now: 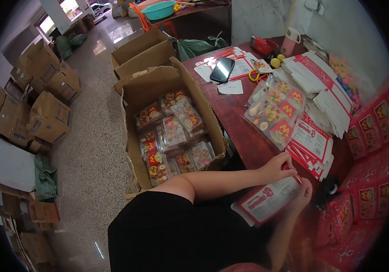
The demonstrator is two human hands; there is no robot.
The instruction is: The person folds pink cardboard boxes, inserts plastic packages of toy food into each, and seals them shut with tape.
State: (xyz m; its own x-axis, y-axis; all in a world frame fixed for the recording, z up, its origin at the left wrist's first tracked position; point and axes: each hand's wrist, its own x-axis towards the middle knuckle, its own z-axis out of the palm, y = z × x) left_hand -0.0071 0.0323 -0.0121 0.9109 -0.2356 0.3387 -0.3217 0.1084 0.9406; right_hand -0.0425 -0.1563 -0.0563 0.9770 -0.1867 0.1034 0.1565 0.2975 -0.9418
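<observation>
My left hand [277, 169] is closed at the upper end of a clear plastic package with a red-and-white printed card [267, 199]. A small bit of red shows in its fingers, too little to name. Curled around the package's right end is my right hand [304, 194]; the package lies tilted just in front of my body. Beyond my hands on the dark red table [244, 140] lies a stack of clear blister packs [273, 109] with toy food and red pouches. Beside it are several red-and-white cards [312, 143].
A cardboard box [128, 149] with several similar packs stands left of the table. The table also bears a phone [222, 70], yellow scissors [253, 75], a pile of white cards [323, 93] and a pink bottle [290, 43]. Red packages [369, 190] are stacked at the right.
</observation>
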